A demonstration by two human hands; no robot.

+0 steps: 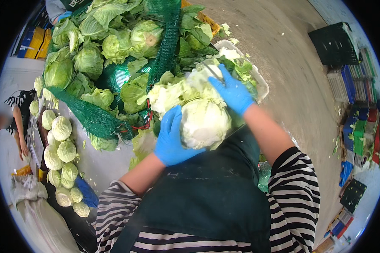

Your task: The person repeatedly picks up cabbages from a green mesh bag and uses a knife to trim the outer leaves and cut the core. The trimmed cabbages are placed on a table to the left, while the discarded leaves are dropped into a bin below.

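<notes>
My left hand (174,139), in a blue glove, cups the left and lower side of a pale, trimmed head of lettuce or cabbage (205,125) in front of my apron. Loosened pale leaves (171,95) lie against its far side. Just beyond the head is my right hand (234,91), also gloved in blue. A thin metal blade, apparently a knife (211,69), runs out between its thumb and fingers; the handle is hidden. Under and beyond this hand, a white plastic bin (262,83) holds leaf trimmings.
An open green mesh bag (88,114) of untrimmed heads (88,60) lies ahead on the left. Several trimmed heads (61,128) line the left side, near a co-worker (17,117). Another person's sleeve (55,8) shows at top left. Stacked crates (334,44) stand right, across the concrete floor (291,63).
</notes>
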